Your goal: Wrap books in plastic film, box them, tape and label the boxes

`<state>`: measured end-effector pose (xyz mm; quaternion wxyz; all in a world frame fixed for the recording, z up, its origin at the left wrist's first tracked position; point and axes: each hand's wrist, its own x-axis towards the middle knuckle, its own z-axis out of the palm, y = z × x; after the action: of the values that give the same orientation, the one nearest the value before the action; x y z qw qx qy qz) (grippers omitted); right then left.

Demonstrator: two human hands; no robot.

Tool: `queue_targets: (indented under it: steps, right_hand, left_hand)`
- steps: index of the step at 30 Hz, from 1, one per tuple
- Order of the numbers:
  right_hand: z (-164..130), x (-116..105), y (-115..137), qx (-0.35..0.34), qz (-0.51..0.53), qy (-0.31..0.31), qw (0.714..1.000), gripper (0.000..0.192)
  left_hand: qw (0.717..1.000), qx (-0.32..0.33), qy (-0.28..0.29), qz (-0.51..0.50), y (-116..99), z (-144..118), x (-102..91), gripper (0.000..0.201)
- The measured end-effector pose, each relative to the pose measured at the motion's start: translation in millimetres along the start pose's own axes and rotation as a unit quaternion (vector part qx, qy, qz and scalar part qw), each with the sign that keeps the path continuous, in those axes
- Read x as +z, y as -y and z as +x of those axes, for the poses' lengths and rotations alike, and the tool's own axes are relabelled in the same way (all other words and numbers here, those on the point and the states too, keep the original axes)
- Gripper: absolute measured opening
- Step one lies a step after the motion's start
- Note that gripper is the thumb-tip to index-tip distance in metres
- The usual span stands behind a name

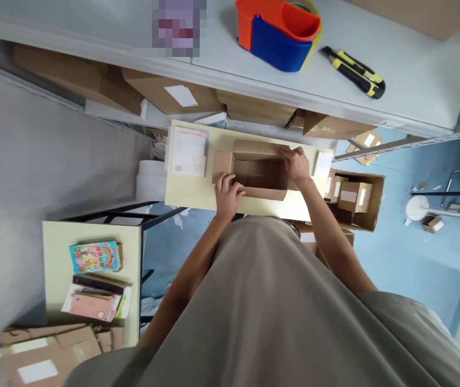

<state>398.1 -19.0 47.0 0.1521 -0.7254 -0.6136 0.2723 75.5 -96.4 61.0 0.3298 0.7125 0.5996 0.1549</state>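
Blue floor spreads below you, and a pale yellow table sits right in front of your body; on it stands an open cardboard box, flaps up, its inside bare as far as you can see. Your left hand rests on the near wall of the box, fingers curled over the edge and gripping it; your right hand is at the far right corner, fingers closed on the far flap. Just left of the box, touching or nearly so, lies a stack of white papers; a small white slip lies at the table's right end.

Beyond the table runs a grey shelf; on it you see an orange and blue tape dispenser and, near its right, a yellow and black utility knife; brown cartons are stacked under the shelf. To your right, on the floor, an open carton holds small labelled boxes. To your left, well apart, a second pale table carries a colourful book and a pile of booklets.
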Motion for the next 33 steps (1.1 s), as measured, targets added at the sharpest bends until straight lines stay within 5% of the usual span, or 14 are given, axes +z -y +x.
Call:
queue_targets:
  steps: [5, 9, 12, 15, 21, 28, 33]
  right_hand:
    - [-15.4, -15.0, 19.6, -0.029, -0.056, 0.009, 0.998, 0.040]
    - [-46.2, -29.9, 46.9, -0.070, -0.077, -0.016, 0.994, 0.044]
    - [-72.9, -34.8, 70.8, -0.082, -0.057, -0.039, 0.994, 0.042]
    - [-95.3, -34.1, 93.3, -0.080, -0.031, -0.045, 0.995, 0.041]
    - [-123.6, -30.8, 121.7, -0.029, -0.009, -0.057, 0.998, 0.039]
    - [-144.4, -30.8, 130.6, 0.012, 0.003, -0.067, 0.998, 0.039]
    - [-145.9, -29.4, 125.0, 0.009, 0.035, -0.053, 0.998, 0.039]
  left_hand:
    - [0.995, 0.041, 0.004, -0.087, 17.4, -1.3, -11.8, 0.025]
    - [0.975, -0.025, -0.079, -0.209, 77.9, 30.9, -46.8, 0.043]
    - [0.979, -0.127, -0.098, -0.123, 128.6, 76.1, -71.9, 0.040]
    - [0.986, -0.165, -0.029, 0.003, 153.4, 114.8, -78.9, 0.045]
    - [0.964, -0.186, 0.083, 0.174, 142.4, 133.9, -58.4, 0.089]
    - [0.941, -0.204, 0.147, 0.227, 126.2, 150.3, -43.8, 0.094]
    - [0.954, -0.195, 0.123, 0.192, 126.0, 154.2, -68.4, 0.067]
